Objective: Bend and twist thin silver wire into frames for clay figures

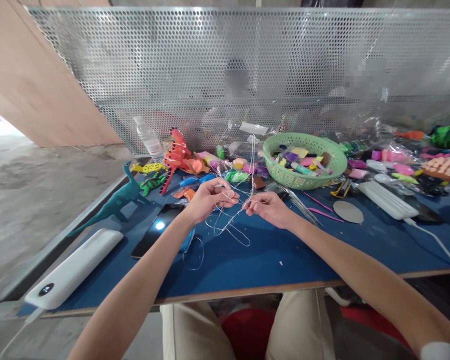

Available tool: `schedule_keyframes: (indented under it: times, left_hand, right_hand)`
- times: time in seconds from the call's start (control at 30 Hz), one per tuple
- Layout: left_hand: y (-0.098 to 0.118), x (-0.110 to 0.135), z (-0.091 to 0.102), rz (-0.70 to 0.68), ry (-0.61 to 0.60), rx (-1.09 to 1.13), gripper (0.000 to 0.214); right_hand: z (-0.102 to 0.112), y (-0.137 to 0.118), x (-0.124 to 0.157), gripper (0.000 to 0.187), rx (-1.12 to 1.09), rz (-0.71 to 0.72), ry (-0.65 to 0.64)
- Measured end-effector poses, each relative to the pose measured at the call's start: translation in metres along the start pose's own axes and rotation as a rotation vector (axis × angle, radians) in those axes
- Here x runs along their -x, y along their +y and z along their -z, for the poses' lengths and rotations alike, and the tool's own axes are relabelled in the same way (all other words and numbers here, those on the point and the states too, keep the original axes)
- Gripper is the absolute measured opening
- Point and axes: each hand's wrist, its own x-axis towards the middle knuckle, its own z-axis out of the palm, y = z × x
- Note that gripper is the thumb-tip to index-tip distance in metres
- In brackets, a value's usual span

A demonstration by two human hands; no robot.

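Head view: a looped wire frame (pixel 229 223) held at a blue table (pixel 247 272)

Thin, silvery wire, twisted into stems and loops, sits between the person's two hands at the middle of the table. The left hand (pixel 214 198) has its fingertips closed on strands; the right hand (pixel 268 207) pinches it near the twisted junction. One tall loop points up beside a green basket (pixel 303 177). The wire looks very light and springy, easily bent, and its open loops could snag; the twisted stems seem the firmer place to hold.

Fingers cover where the strands cross, and whether the lower loops touch the table is unclear. A thin loop near the black phone (pixel 152 232) may or may not be joined on. The perforated screen (pixel 187 60) blurs what lies behind it.
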Motion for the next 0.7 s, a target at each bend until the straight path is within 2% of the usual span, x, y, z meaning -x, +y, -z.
schedule_keyframes:
  times: [0.3, 0.43, 0.57, 0.7]
  left_hand:
    - [0.007, 0.002, 0.003, 0.017, -0.002, -0.022, 0.033]
    - [0.007, 0.001, 0.005, 0.024, 0.007, -0.047, 0.033]
    - [0.01, 0.002, 0.009, 0.006, 0.009, -0.153, 0.03]
    - [0.018, 0.005, 0.017, 0.006, -0.001, -0.345, 0.029]
  right_hand:
    - [0.005, -0.002, -0.001, 0.02, 0.062, -0.002, 0.02]
    - [0.013, 0.002, -0.002, 0.017, 0.147, -0.029, -0.016]
    - [0.023, -0.001, -0.003, 0.021, 0.351, -0.073, -0.059]
    - [0.033, -0.015, -0.002, 0.027, 0.772, -0.046, -0.128]
